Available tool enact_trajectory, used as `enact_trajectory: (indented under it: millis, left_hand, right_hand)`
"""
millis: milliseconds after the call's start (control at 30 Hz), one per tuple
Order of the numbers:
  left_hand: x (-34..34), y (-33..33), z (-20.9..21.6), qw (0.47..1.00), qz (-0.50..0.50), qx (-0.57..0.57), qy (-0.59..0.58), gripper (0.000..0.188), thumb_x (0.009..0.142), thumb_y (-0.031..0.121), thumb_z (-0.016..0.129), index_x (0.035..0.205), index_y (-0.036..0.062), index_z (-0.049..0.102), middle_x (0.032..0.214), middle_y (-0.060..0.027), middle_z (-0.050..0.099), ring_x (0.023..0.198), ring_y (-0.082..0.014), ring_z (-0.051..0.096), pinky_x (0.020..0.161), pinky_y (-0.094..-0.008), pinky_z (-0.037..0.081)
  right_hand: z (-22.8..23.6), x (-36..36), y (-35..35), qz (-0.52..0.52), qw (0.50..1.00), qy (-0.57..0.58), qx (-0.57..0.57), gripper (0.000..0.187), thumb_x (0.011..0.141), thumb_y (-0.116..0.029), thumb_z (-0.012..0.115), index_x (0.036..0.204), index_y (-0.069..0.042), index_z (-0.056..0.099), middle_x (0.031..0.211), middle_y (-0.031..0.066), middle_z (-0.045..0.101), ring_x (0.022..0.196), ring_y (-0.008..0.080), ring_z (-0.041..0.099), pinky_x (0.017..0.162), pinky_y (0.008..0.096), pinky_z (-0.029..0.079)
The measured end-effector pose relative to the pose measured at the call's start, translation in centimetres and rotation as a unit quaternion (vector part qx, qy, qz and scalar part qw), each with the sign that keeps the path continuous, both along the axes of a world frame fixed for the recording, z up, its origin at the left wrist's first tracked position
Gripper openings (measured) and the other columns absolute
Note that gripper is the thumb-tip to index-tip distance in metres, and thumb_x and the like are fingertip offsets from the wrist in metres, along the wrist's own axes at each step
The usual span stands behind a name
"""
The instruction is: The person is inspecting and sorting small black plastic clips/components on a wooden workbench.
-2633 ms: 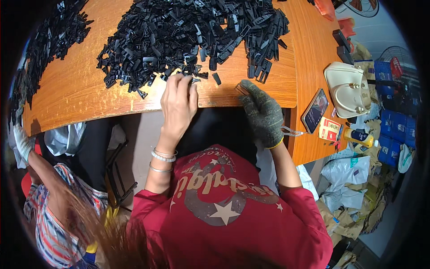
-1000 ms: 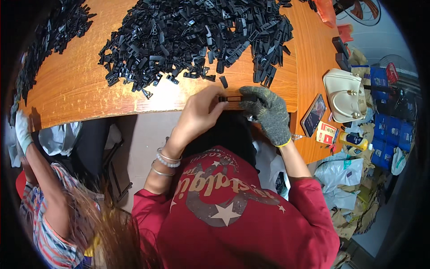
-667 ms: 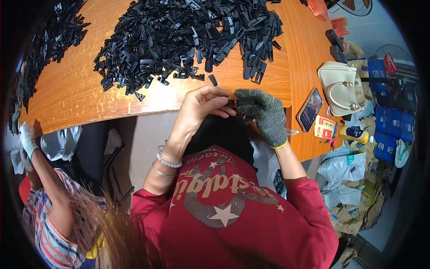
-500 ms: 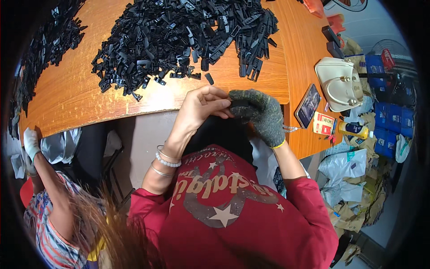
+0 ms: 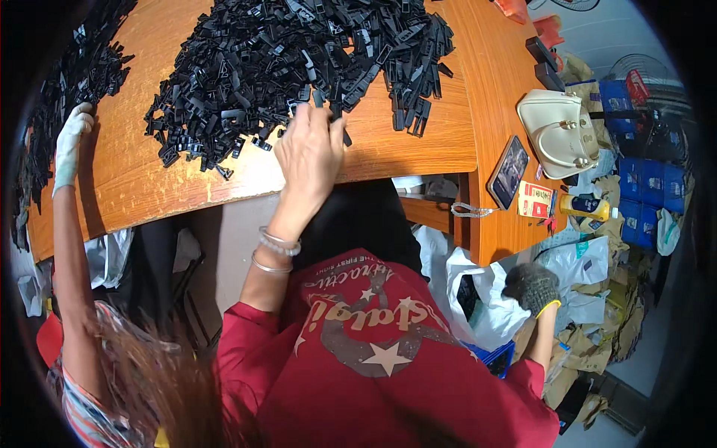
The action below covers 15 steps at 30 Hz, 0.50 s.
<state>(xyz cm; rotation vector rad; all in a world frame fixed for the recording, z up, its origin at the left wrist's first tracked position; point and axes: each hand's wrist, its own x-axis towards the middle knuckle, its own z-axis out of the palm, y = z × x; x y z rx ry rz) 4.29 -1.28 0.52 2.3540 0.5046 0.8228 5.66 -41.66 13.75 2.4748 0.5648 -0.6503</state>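
My bare left hand [image 5: 310,149], with bracelets at the wrist, reaches to the near edge of a large pile of small black plastic pieces [image 5: 246,82]. Its fingers curl down among the nearest pieces, and their tips are hidden. A loose black piece [image 5: 346,137] lies right beside them. My right hand [image 5: 532,288], in a dark grey knit glove with a yellow cuff, hangs low past the table's right corner, next to an open white plastic bag [image 5: 489,299] with dark contents. Motion blurs its fingers, so I cannot tell whether it holds anything.
The wooden table [image 5: 418,157] carries a phone [image 5: 510,173], a cream handbag [image 5: 556,134] and a yellow bottle [image 5: 590,207] at right. A co-worker's white-gloved hand [image 5: 72,142] reaches along the left edge toward another black pile [image 5: 97,71]. Bags and crumpled paper [image 5: 590,336] cover the floor at right.
My hands were together at the table edge and have parted. The left moved forward to the pile; the right swung right and down beside the white bag. The co-worker's gloved hand moved up the table.
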Motion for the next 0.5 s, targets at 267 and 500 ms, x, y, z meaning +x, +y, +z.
enact_trajectory:
  millis: [267, 500]
  left_hand:
    - [1.0, 1.3, 0.3, 0.998, 0.004, 0.017, 0.065, 0.025, 0.080, 0.022, 0.071, 0.084, -0.0009, 0.061, 0.084, -0.0166, 0.061, 0.068, -0.0341, 0.063, 0.059, -0.0432, 0.048]
    - [-2.1, -2.0, -0.7, 0.943, -0.175, -0.268, -0.086, 0.012, 0.086, 0.002, 0.066, 0.096, -0.0040, 0.062, 0.070, -0.0088, 0.066, 0.057, -0.0091, 0.060, 0.050, -0.0207, 0.043]
  right_hand:
    - [-3.2, 2.2, 7.1, 0.108, 0.971, 0.066, 0.202, 0.028, 0.078, -0.025, 0.064, 0.105, -0.019, 0.070, 0.101, 0.0072, 0.067, 0.089, 0.0296, 0.064, 0.071, 0.0409, 0.051]
    - [-7.8, 4.4, 22.0, -0.021, 0.724, 0.126, 0.678, 0.034, 0.091, -0.015, 0.061, 0.124, -0.006, 0.059, 0.109, 0.0122, 0.067, 0.097, 0.0263, 0.064, 0.081, 0.0360, 0.051]
